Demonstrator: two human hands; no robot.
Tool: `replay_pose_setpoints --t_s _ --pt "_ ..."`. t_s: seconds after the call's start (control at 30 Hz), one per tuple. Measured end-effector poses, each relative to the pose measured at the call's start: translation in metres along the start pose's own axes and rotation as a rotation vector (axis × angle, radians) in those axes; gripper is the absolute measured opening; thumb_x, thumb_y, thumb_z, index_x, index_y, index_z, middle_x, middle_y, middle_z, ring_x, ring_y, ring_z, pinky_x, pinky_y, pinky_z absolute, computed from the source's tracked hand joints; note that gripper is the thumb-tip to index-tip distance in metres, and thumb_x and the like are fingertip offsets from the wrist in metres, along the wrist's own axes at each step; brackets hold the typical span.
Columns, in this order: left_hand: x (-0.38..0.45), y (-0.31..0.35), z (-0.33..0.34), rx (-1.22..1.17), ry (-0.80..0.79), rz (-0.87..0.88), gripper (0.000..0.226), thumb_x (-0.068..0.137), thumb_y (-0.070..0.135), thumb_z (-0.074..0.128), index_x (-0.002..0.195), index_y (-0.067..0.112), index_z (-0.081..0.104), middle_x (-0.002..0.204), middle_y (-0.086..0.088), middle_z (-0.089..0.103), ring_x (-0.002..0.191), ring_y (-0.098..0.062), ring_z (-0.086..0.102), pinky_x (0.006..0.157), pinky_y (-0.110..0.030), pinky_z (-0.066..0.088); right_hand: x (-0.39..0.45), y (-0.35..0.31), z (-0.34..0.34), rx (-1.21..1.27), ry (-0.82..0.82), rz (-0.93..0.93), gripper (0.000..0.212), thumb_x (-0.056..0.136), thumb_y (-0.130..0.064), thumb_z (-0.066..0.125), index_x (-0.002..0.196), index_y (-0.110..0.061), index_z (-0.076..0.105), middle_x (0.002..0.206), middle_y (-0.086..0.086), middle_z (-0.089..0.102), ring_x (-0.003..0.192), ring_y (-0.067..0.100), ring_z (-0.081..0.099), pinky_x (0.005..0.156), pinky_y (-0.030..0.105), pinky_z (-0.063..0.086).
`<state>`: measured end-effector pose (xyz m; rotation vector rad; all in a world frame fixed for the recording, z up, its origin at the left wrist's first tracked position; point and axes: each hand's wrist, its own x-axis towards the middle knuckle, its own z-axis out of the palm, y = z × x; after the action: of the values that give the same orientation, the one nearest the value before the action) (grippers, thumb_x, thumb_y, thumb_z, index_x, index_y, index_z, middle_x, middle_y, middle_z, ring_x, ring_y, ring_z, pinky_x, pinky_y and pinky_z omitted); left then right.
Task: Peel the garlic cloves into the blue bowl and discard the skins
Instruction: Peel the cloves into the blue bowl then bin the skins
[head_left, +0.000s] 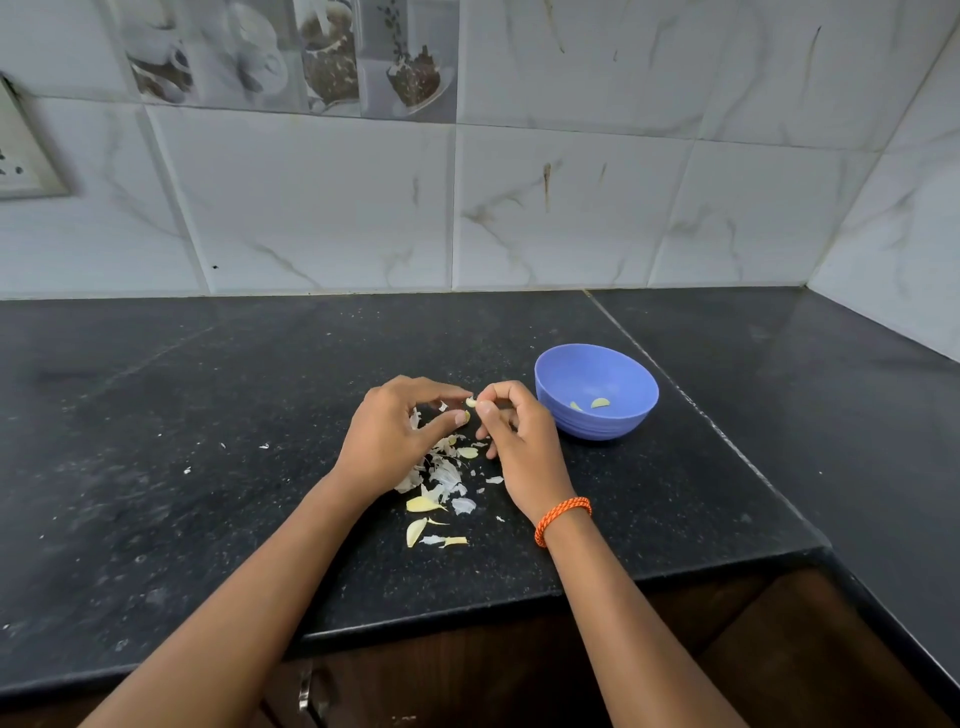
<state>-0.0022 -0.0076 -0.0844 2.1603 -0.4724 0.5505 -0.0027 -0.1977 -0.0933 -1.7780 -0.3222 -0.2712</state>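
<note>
Pale garlic clove (470, 401) pinched between both hands' fingers (487, 409).

No writing, label or number could be read anywhere in the view. The decorative wall tiles (291, 52) carried only pictures of cups and desserts, no legible words.
</note>
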Motion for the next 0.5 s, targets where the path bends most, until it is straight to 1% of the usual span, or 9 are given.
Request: replay_pose_setpoints --t_s 0.07,0.13,0.23,0.33,0.37,0.4,0.43,0.5 --pt "0.0003 0.0002 0.0006 -0.003 0.008 0.003 0.015 0.095 0.04 0.082 0.111 0.039 0.083 0.099 0.025 0.078 0.097 -0.009 0.071 0.083 -0.043 0.058 -0.0003 0.0 0.0008 -0.032 -0.022 -0.008 0.007 0.109 -0.02 0.059 0.105 -0.018 0.065 0.094 -0.01 0.073 0.077 0.007 0.066 0.067 0.023 0.052" --pt "0.0013 0.0004 0.0006 -0.021 0.018 -0.002 0.011 0.095 0.039 0.082 0.105 0.035 0.084 0.094 0.024 0.079 0.09 -0.012 0.073 0.079 -0.044 0.059 -0.0006 -0.0003 0.0011 -0.033 -0.037 -0.005 0.007 0.109 -0.021 0.058 0.106 -0.02 0.064 0.092 -0.014 0.073 0.076 0.007 0.065 0.068 0.024 0.052" --pt "0.0001 0.0027 0.0024 -0.036 -0.004 0.023 0.008 0.097 0.037 0.08 0.1 0.031 0.084 0.089 0.021 0.079 0.083 -0.014 0.075 0.072 -0.037 0.058 -0.0021 -0.0037 0.0007 -0.021 -0.023 -0.029 0.006 0.108 -0.02 0.06 0.105 -0.02 0.065 0.091 -0.013 0.074 0.079 0.008 0.068 0.069 0.027 0.055" --pt "0.0001 0.002 0.004 -0.034 -0.053 0.021 0.009 0.101 0.037 0.075 0.097 0.031 0.081 0.087 0.017 0.078 0.077 -0.013 0.073 0.065 -0.029 0.049 -0.0038 -0.0064 -0.0013 -0.013 0.029 -0.11 0.005 0.104 -0.012 0.066 0.103 -0.015 0.07 0.093 -0.004 0.077 0.09 0.014 0.076 0.072 0.034 0.064" --pt "0.0 0.0016 0.0044 -0.036 -0.075 0.015 0.01 0.102 0.037 0.074 0.096 0.031 0.08 0.086 0.016 0.078 0.075 -0.013 0.072 0.064 -0.027 0.047 -0.0045 -0.0066 -0.0018 -0.014 0.045 -0.13 0.007 0.102 -0.01 0.068 0.102 -0.015 0.073 0.095 -0.003 0.077 0.092 0.016 0.077 0.074 0.036 0.065" --pt "-0.0002 0.0013 0.0045 -0.039 -0.097 0.013 0.011 0.104 0.037 0.072 0.096 0.031 0.078 0.087 0.014 0.078 0.076 -0.014 0.072 0.064 -0.029 0.049 -0.0047 -0.0062 -0.0024 -0.031 0.058 -0.145 0.009 0.101 -0.009 0.069 0.103 -0.015 0.076 0.097 -0.004 0.077 0.093 0.017 0.077 0.076 0.036 0.065" --pt "-0.0001 0.0006 0.0046 -0.04 -0.116 0.014 0.013 0.105 0.036 0.07 0.096 0.031 0.076 0.086 0.013 0.077 0.077 -0.015 0.073 0.066 -0.032 0.052 -0.0045 -0.0057 -0.0032 -0.065 0.066 -0.166 0.01 0.1 -0.009 0.071 0.104 -0.015 0.078 0.099 -0.005 0.077 0.095 0.017 0.076 0.078 0.034 0.064" --pt "-0.0003 -0.0009 0.0044 -0.008 -0.139 0.03 0.015 0.108 0.034 0.066 0.095 0.031 0.074 0.085 0.013 0.076 0.076 -0.016 0.072 0.067 -0.038 0.055 -0.005 -0.0049 -0.0047 -0.166 0.064 -0.227 0.012 0.098 -0.01 0.074 0.105 -0.016 0.081 0.1 -0.006 0.076 0.094 0.012 0.074 0.078 0.022 0.061"
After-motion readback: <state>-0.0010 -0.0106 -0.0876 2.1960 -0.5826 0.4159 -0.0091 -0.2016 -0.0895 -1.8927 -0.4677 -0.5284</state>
